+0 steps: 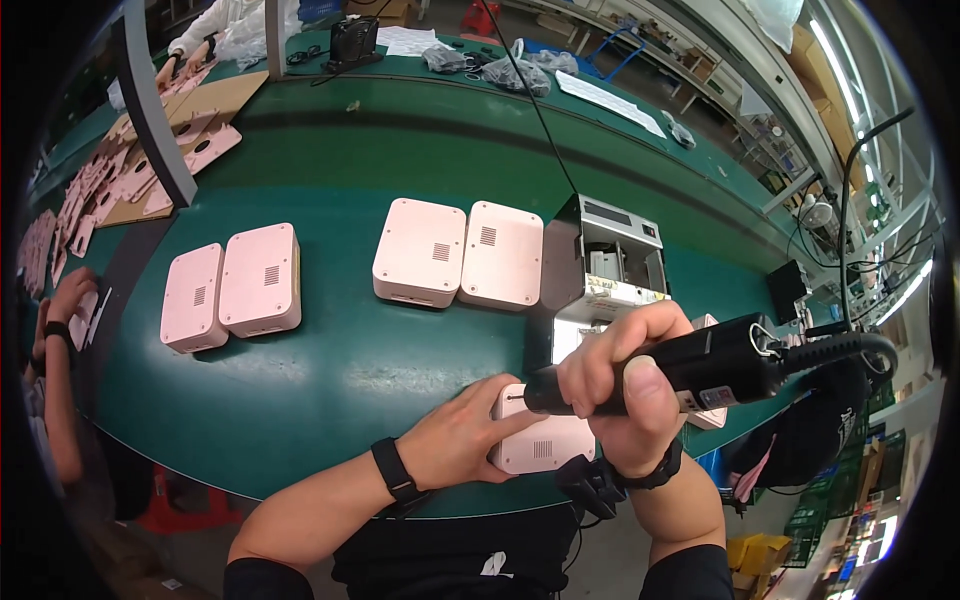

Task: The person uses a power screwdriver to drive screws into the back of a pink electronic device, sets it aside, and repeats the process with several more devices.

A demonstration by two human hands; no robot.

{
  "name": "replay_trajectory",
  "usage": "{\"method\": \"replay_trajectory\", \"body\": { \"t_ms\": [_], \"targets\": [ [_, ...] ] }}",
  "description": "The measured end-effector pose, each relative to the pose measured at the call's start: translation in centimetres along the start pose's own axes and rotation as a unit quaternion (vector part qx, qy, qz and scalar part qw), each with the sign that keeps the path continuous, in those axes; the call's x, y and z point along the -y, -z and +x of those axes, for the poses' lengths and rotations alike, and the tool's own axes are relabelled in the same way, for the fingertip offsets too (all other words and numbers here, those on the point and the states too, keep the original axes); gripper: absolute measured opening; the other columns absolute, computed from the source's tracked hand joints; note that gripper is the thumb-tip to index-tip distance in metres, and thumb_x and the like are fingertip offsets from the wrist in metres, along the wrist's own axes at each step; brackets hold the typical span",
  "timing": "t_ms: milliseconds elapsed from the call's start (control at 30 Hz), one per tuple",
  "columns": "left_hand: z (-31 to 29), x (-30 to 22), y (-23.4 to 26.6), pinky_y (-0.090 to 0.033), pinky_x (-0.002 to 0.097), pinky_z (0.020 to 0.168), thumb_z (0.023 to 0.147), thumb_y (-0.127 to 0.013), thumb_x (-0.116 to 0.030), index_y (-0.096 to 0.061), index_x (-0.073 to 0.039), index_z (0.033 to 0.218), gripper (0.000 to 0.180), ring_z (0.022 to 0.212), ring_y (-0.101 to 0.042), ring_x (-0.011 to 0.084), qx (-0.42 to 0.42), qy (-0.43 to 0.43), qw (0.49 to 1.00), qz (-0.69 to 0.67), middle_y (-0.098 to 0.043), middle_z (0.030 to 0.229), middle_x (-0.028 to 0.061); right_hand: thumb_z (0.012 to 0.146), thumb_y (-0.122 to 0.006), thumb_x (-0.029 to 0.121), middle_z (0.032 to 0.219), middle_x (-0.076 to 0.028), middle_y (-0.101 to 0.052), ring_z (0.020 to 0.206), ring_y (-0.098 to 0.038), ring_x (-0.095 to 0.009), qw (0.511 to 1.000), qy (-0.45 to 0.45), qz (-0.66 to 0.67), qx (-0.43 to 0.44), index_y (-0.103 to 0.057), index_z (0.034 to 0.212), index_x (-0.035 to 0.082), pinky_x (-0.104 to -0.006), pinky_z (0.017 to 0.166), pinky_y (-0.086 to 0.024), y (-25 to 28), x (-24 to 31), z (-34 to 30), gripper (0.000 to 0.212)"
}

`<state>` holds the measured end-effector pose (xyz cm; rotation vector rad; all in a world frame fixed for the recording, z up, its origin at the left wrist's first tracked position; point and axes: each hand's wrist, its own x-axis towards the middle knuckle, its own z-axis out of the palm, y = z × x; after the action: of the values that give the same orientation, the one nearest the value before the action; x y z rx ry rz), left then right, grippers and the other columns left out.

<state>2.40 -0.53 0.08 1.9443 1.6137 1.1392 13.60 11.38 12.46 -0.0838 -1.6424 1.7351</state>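
Observation:
My right hand point(628, 385) grips a black electric screwdriver point(715, 365) lying nearly level, its tip pointing left onto a corner of a pink plastic box point(540, 446) at the near edge of the green belt. My left hand point(458, 437) holds that box steady from its left side, fingers laid over the top. A black cable point(845, 345) runs from the back of the screwdriver off to the right.
Two pairs of pink boxes point(232, 285) point(458, 255) lie further out on the green conveyor belt point(330, 370). A grey metal machine point(612, 265) stands just behind my hands. Another person's arm point(55, 330) is at the left, and flat pink parts point(130, 175) lie on cardboard at the far left.

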Motion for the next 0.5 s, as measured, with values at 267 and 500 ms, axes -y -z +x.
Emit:
{"method": "replay_trajectory", "body": {
  "t_ms": [267, 500],
  "targets": [
    [0.1, -0.3, -0.5, -0.049, 0.0426, 0.1, 0.061, -0.088, -0.023, -0.058, -0.022, 0.134, 0.079, 0.12, -0.053, 0.0362, 0.003, -0.014, 1.0, 0.017, -0.044, 0.133, 0.017, 0.092, -0.061, 0.025, 0.064, -0.005, -0.046, 0.049, -0.046, -0.015, 1.0, -0.007, -0.025, -0.016, -0.043, 0.098, 0.007, -0.0325, 0.051, -0.044, -0.2, 0.1, -0.7, 0.026],
    [0.3, -0.3, 0.5, -0.05, 0.0422, 0.099, 0.064, -0.087, -0.025, -0.057, -0.024, 0.136, 0.078, 0.118, -0.053, 0.0342, 0.017, 0.009, 1.0, 0.001, -0.047, 0.13, 0.014, 0.096, -0.052, 0.024, 0.065, -0.004, -0.047, 0.052, -0.047, -0.014, 0.989, 0.071, -0.012, -0.131, -0.047, 0.101, 0.007, -0.0317, 0.053, -0.044, 2.2, 5.3, 1.6, 0.018]
  ]
}}
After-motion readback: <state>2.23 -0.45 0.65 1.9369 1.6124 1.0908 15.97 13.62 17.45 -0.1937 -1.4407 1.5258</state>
